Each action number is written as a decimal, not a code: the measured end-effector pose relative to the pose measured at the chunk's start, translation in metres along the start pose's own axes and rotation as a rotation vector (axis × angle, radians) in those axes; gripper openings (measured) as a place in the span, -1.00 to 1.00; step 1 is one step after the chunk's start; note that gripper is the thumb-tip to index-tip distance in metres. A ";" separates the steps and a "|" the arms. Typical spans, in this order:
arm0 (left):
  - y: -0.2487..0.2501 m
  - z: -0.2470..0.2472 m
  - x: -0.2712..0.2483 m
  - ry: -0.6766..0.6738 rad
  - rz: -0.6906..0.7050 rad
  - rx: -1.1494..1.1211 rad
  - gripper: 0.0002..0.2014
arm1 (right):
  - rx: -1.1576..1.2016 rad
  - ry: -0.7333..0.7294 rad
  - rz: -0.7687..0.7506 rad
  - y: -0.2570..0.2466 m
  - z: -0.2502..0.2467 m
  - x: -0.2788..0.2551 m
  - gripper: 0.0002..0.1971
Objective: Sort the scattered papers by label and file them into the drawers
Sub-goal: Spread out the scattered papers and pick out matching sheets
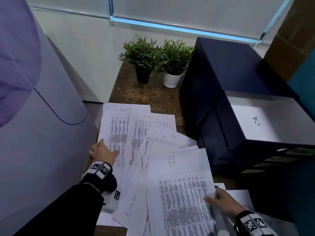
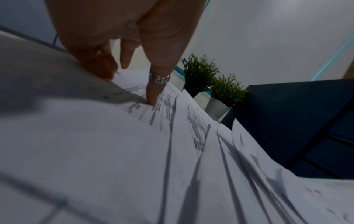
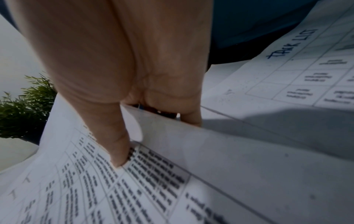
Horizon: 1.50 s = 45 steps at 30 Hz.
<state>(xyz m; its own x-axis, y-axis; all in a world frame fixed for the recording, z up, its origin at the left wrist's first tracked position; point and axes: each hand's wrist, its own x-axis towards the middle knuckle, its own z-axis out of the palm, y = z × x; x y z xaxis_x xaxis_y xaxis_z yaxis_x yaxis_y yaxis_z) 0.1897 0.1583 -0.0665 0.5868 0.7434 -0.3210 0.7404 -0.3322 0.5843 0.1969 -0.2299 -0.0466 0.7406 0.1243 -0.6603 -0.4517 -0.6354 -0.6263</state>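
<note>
The right hand [image 1: 221, 200] pinches the right edge of the top "IT" sheet [image 1: 180, 193]: the thumb [image 3: 118, 145] lies on the printed table while the other fingers [image 3: 189, 118] curl beneath the lifted edge, so the paper bends up between them. That sheet tops a fanned pile of papers [image 1: 153, 167] spread toward the person, with a second "IT" heading showing just above the first. Under the right hand, further right, lies another sheet headed "TASK LIST" [image 3: 291, 45]. The left hand [image 1: 102, 152] rests on the far-left sheet marked "ADMIN" [image 1: 117, 132], its ringed finger [image 2: 157, 87] pressing straight down on the print; the remaining fingers hang loosely bent, and at the sheet's left edge it is hard to tell whether they hook the paper. Beside it, overlapping to the right, lies a second sheet marked "Admin" [image 1: 150, 126], and past that a sheet with a faint "HR" [image 1: 173, 136] peeks from under the fan. All of it lies on a wooden table [image 1: 144, 96]. To the right of the pile stands a dark blue drawer unit [image 1: 230, 79] with one drawer [image 1: 255, 120] pulled out, white paper inside. Behind the papers stand two small potted plants, one in a black pot [image 1: 143, 75], one in a white pot [image 1: 172, 80].
</note>
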 end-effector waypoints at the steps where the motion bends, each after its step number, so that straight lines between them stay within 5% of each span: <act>1: -0.003 -0.001 0.003 0.004 -0.010 -0.014 -0.22 | 0.004 -0.003 -0.003 0.000 0.000 0.000 -0.67; 7: -0.005 -0.008 0.012 -0.131 -0.072 -0.255 -0.21 | 0.036 -0.002 -0.013 0.001 0.000 0.000 -0.73; 10: -0.002 -0.004 0.003 -0.217 0.039 -0.201 -0.51 | 0.003 -0.039 -0.006 0.003 -0.001 0.003 -0.95; 14: 0.008 0.005 -0.016 -0.393 0.215 -0.272 -0.75 | 0.024 -0.052 -0.026 0.003 -0.001 0.003 -0.92; 18: 0.018 0.005 -0.029 -0.567 0.226 -0.342 -0.87 | 0.032 -0.066 -0.016 0.005 -0.001 0.004 -0.79; 21: 0.012 0.006 -0.019 -0.273 0.189 -0.045 -0.79 | 0.026 -0.060 -0.006 0.008 -0.003 0.007 -0.49; 23: 0.008 -0.001 -0.013 -0.089 0.093 0.013 -0.65 | 0.021 -0.069 -0.006 0.010 -0.002 0.007 -0.68; 25: 0.003 -0.008 -0.008 -0.047 0.034 0.023 -0.42 | 0.025 -0.063 -0.008 0.010 -0.001 0.008 -0.76; 29: -0.009 -0.014 0.007 -0.074 -0.069 -0.053 -0.22 | 0.018 -0.059 -0.010 0.010 -0.001 0.007 -0.66; 32: -0.010 -0.017 0.009 -0.090 -0.054 -0.055 -0.41 | -0.012 -0.037 -0.021 0.025 -0.005 0.017 -0.21; 36: -0.005 -0.017 -0.008 -0.042 0.118 -0.044 -0.90 | 0.000 -0.033 -0.042 0.012 -0.001 0.009 -0.86; 42: 0.000 -0.013 -0.036 -0.080 0.310 -0.114 -0.82 | 0.086 -0.054 -0.046 0.012 -0.001 0.011 -0.88; 45: 0.001 -0.009 -0.047 -0.287 0.354 -0.307 -0.73 | 0.103 -0.060 -0.060 0.013 -0.003 0.013 -0.89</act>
<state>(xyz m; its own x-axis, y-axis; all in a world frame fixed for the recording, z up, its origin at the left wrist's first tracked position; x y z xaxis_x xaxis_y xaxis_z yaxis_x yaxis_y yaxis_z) 0.1604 0.1281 -0.0441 0.8804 0.4142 -0.2308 0.3770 -0.3163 0.8705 0.2019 -0.2391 -0.0622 0.7381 0.2075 -0.6420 -0.4585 -0.5438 -0.7029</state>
